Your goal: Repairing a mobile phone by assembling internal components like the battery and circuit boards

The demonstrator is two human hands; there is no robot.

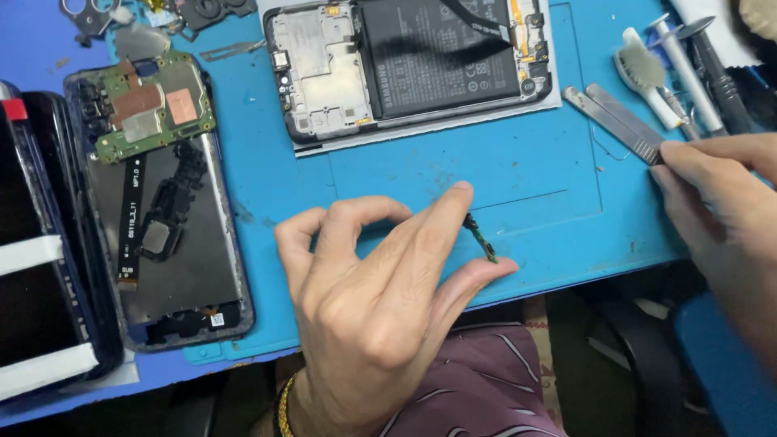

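A blue mat (518,162) covers the desk, with two opened phones on it: one (162,210) left of the left hand (380,316), one (413,65) beyond it. The left hand pinches one small dark circuit strip (481,238) between forefinger and thumb. The right hand (720,210) grips metal tweezers (615,121) near three other tools (680,73).

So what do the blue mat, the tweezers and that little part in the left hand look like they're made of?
Blue mat: probably soft rubber or silicone, matte, with moulded recesses.
Tweezers: metal, going by the brushed grey sheen.
Small part pinched in the left hand: seemingly a thin green circuit strip with dark components; too small to be sure.
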